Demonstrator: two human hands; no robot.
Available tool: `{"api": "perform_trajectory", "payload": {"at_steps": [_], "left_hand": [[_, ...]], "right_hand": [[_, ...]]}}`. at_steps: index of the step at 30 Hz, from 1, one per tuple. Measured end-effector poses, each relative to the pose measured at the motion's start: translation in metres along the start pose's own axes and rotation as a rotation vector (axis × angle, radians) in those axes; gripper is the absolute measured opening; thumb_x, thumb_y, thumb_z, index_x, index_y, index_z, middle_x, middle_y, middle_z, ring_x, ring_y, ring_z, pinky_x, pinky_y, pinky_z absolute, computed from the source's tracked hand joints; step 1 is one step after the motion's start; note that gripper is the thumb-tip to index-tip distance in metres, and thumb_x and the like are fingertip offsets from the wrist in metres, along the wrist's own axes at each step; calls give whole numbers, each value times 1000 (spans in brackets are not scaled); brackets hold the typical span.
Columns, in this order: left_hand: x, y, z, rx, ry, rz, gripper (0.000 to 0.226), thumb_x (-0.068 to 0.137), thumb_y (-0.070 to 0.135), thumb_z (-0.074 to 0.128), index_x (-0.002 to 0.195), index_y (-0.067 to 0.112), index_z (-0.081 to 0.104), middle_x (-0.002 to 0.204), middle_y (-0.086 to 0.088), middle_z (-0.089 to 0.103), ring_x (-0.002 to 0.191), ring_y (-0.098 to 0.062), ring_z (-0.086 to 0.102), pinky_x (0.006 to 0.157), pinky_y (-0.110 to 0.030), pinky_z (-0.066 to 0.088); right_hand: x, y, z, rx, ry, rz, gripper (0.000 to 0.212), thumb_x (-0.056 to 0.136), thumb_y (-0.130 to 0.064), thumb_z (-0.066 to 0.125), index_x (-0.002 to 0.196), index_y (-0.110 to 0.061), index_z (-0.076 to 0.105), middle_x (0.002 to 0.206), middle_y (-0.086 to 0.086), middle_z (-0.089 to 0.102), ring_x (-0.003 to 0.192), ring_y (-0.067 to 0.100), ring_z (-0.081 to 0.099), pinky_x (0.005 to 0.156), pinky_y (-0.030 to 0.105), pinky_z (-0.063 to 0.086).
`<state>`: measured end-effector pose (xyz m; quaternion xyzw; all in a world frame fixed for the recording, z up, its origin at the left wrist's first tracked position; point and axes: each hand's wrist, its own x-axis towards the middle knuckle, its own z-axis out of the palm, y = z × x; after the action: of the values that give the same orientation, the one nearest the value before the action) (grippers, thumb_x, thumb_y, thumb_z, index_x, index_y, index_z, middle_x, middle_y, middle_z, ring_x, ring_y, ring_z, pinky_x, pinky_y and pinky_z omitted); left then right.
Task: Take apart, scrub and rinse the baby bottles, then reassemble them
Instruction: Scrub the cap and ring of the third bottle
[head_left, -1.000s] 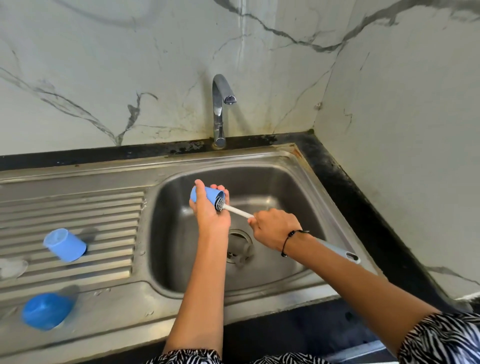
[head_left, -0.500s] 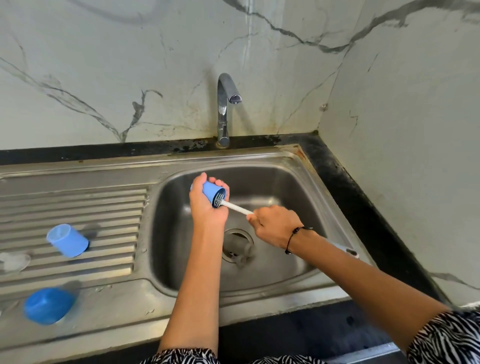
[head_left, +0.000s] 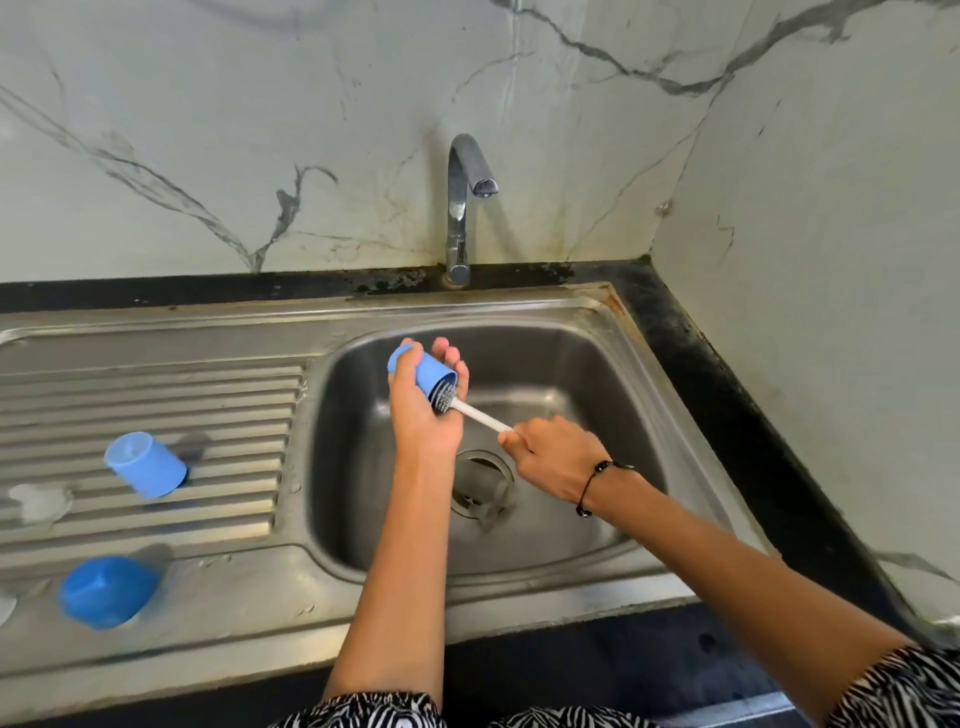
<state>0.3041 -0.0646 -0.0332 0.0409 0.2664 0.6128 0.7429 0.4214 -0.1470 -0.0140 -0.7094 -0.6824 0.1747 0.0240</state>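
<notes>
My left hand (head_left: 423, 415) grips a small light-blue bottle cap (head_left: 423, 375) above the sink basin (head_left: 566, 374), its open end turned toward my right. A bottle brush (head_left: 475, 413) with a white stem has its bristle head inside the cap. My right hand (head_left: 553, 457) grips the brush handle over the drain. On the ribbed drainboard (head_left: 156, 395) lies a second light-blue cap (head_left: 145, 465) on its side. A darker blue part (head_left: 106, 590) sits nearer the front edge. A clear part (head_left: 39, 501) lies at the far left, blurred.
The chrome tap (head_left: 462, 208) stands behind the basin with no water running. The drain (head_left: 480, 491) is in the basin floor. Marble walls close the back and the right side. A black counter strip (head_left: 727, 395) runs along the right.
Both hands have shifted slightly up and back over the basin. The cap has tilted, with its open end now pointing more downward, and the brush head stays inside it.
</notes>
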Motion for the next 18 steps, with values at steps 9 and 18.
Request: {"api": "perform_trajectory", "payload": {"at_steps": [9,18], "left_hand": [[13,-14,-11,194,105,-71,31,95,6,48,125,4,45,106,-16,55,86,-26,60,81,-38,50],[24,-16,-44,369,291,-143,20,93,25,59,93,6,51,77,-12,57,53,-16,60,64,-31,52]], "right_hand": [[16,8,-1,-30,71,141,41,99,-41,28,103,-15,60,107,10,62,95,31,57,72,32,38],[13,12,24,-127,-97,80,45,100,-43,25,105,-13,58,109,11,62,98,31,58,72,33,37]]}}
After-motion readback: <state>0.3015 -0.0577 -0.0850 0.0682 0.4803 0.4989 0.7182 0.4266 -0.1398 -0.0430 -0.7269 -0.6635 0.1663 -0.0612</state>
